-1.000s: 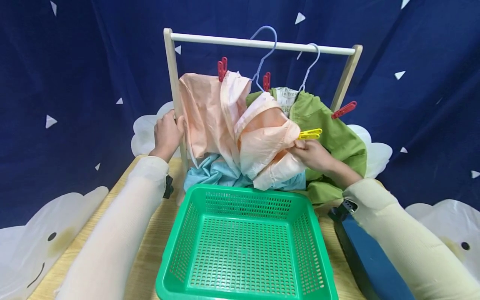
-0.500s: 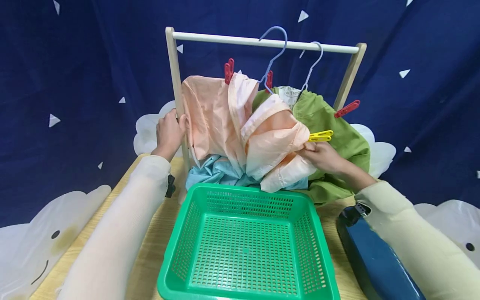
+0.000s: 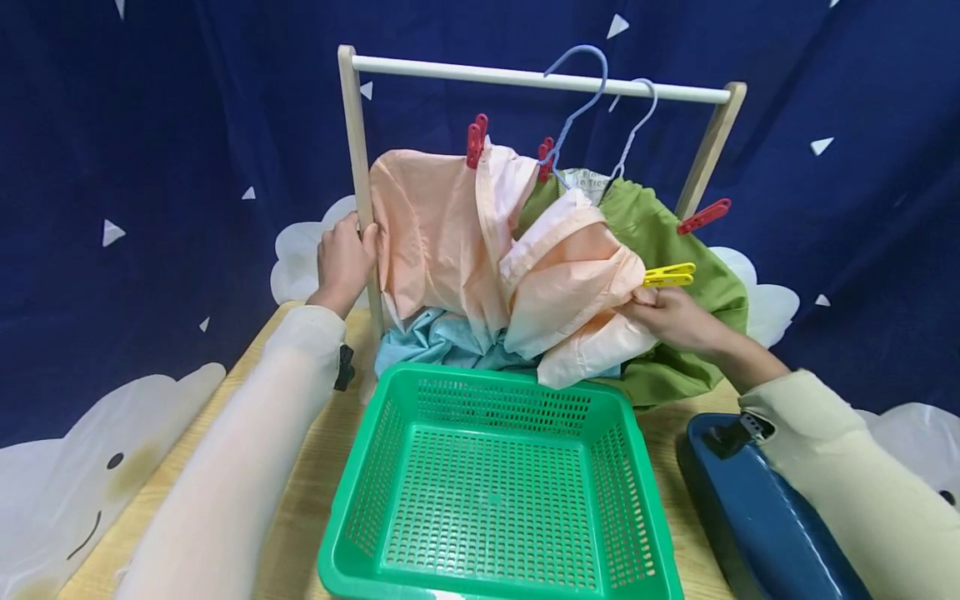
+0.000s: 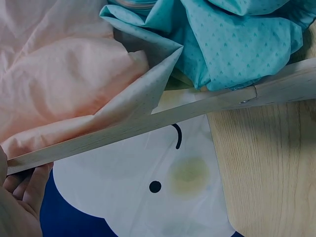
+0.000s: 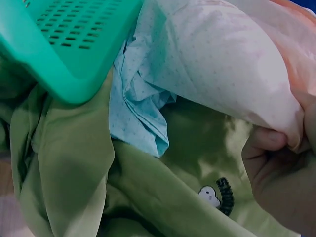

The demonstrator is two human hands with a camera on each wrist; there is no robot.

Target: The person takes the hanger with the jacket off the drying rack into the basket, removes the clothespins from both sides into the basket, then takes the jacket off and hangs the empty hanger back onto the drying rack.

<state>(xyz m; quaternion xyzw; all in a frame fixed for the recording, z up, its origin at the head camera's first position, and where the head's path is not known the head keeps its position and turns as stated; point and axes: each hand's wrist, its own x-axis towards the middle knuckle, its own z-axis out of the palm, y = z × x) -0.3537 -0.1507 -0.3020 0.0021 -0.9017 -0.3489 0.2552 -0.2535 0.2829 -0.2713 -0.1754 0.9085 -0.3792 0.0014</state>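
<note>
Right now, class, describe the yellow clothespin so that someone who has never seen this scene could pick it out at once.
Start at the wooden clothes rack behind the green basket. Follow the peach garment to its right edge, where the right hand pinches the cloth. The yellow clothespin sticks out sideways just above that hand; the other pins are red and sit higher.

Wooden table (image 3: 315, 492) under green basket (image 3: 495, 492), rack (image 3: 360, 200), blue case (image 3: 757, 525).
</note>
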